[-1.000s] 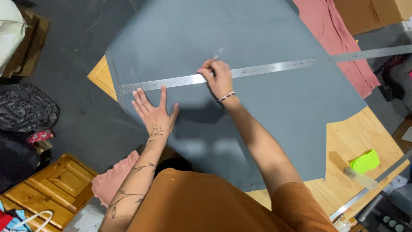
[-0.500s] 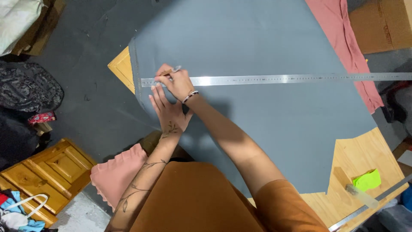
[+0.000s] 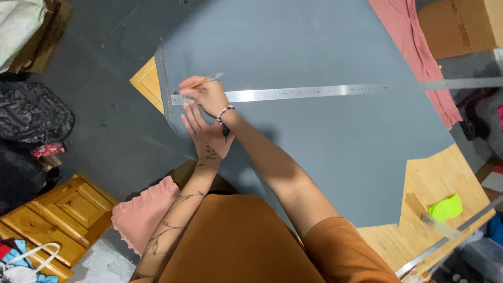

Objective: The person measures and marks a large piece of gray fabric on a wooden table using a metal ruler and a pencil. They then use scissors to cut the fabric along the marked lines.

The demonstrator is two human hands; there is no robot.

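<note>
Counter: wooden counter (image 3: 425, 178) under grey cloth (image 3: 314, 136).
Change: right hand (image 3: 201, 93), grip closed on pencil (image 3: 205, 80), has slid to ruler (image 3: 335, 91) left end.
Left hand (image 3: 205, 133): open, flat on the cloth.

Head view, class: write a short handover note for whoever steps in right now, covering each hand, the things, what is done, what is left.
Right hand: holds a pencil, tip at the steel ruler near its left end.
Left hand: flat on the grey fabric, just below the ruler.
Fabric is spread over the wooden table; ruler lies across it.
Done: fabric and ruler laid out.
Left: no drawn line can be made out.
</note>
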